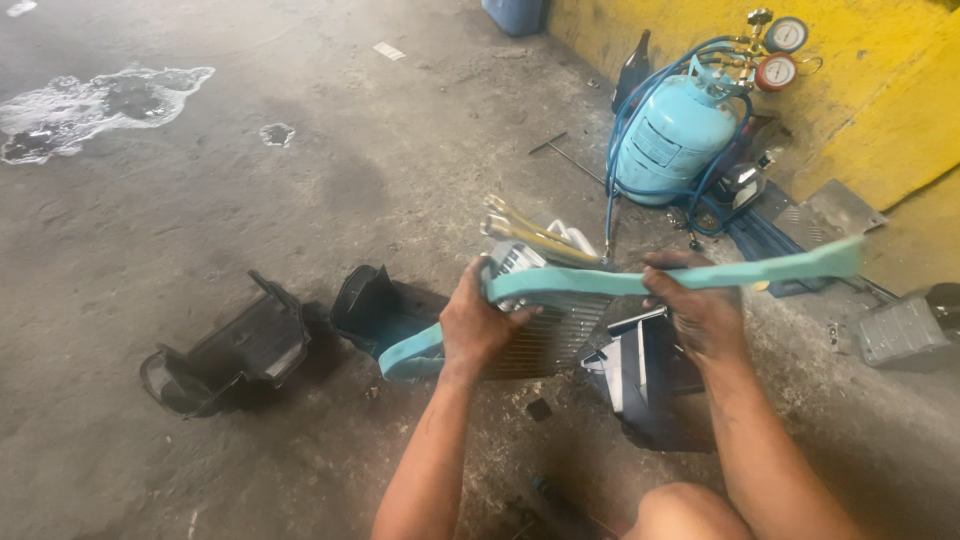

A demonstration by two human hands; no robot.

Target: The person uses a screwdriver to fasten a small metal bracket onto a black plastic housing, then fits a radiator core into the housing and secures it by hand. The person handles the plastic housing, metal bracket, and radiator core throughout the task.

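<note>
Hands grip one teal foam strip (600, 282): the left hand (475, 325) is closed around its bend, the right hand (700, 310) is closed on its straight run, held over a finned evaporator core (545, 340). Black plastic housings (240, 350) lie on the concrete floor (200, 220). Farther off, a blue refrigerant cylinder (672, 140) with gauges (782, 52) stands by the yellow wall (880, 110).

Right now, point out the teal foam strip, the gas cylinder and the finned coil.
teal foam strip (600, 283), head view, on its middle stretch between the hands.
gas cylinder (672, 140), head view, on its light blue body.
finned coil (545, 340), head view, on its finned face below the strip.
</note>
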